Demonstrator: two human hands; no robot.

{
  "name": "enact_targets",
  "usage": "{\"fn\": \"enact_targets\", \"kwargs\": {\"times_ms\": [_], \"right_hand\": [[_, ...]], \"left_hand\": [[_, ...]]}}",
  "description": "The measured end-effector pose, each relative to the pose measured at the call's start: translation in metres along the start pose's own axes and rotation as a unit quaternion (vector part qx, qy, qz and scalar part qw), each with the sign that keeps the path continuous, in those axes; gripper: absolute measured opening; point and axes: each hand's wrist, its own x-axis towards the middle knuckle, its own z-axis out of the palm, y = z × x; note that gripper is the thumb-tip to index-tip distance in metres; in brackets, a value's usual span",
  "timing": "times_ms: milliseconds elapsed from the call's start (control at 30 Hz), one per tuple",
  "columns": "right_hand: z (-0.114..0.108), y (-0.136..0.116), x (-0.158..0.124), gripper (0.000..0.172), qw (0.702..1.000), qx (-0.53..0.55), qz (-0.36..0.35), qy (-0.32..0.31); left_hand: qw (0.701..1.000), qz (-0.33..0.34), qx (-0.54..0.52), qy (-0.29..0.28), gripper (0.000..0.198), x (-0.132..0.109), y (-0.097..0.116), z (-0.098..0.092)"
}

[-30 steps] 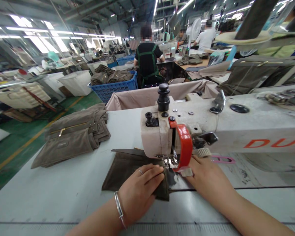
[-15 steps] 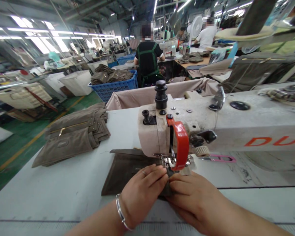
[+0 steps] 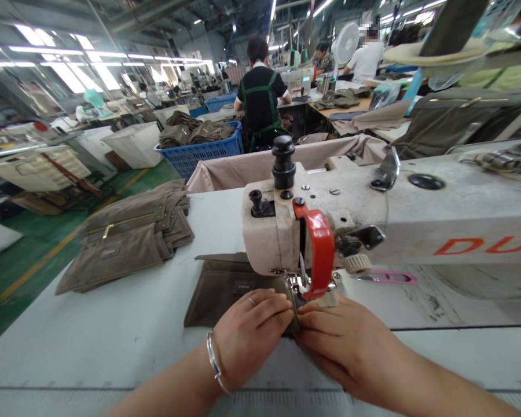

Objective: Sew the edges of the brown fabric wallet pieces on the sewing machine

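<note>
A brown fabric piece (image 3: 217,298) with a small dark label lies under the presser foot (image 3: 301,284) of a white sewing machine (image 3: 269,231). My left hand (image 3: 256,336), with a ring and a silver bangle, presses its closed fingers on the fabric just left of the foot. Its thumb is hidden. Close beside it, my right hand (image 3: 347,341) has bent fingers gripping the fabric's near right edge, below the red finger guard (image 3: 321,255). The needle's contact with the cloth cannot be made out.
A stack of brown fabric pieces with zippers (image 3: 125,237) lies on the white table (image 3: 91,341) at left. Pink thread snips (image 3: 391,277) lie under the machine arm. Beyond are a blue basket (image 3: 204,153) of fabric pieces and a seated person (image 3: 260,101).
The fabric piece has moved away from me under the foot, turning slightly. More of its label and right edge show. Both hands have stayed on it with little movement.
</note>
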Motion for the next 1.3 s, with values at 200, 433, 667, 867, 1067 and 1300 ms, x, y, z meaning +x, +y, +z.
{"fn": "enact_targets", "kwargs": {"times_ms": [200,433,667,867,1067,1300], "right_hand": [[-0.008,0.003,-0.002,0.018,1.000,-0.014,-0.002,-0.005],[-0.010,0.008,-0.004,0.021,1.000,-0.008,0.008,0.013],[-0.003,0.007,0.002,0.017,0.999,-0.041,0.014,-0.025],[-0.010,0.006,0.000,0.017,1.000,-0.004,0.018,-0.003],[-0.036,0.022,-0.018,0.021,0.976,-0.105,0.143,0.126],[-0.044,0.051,-0.075,0.030,0.920,-0.295,0.258,0.026]], "left_hand": [[1.000,0.016,-0.008,-0.002,0.017,-0.006,0.003,-0.005],[0.990,-0.092,-0.104,0.017,0.015,-0.002,0.003,-0.011],[0.993,-0.064,-0.101,0.027,0.022,-0.003,0.004,-0.011],[0.999,-0.015,-0.029,-0.014,0.021,-0.001,0.008,-0.012],[0.998,-0.059,-0.031,-0.014,0.024,-0.002,0.007,-0.014],[0.988,-0.135,-0.001,-0.077,0.049,-0.003,0.009,-0.010]]}}
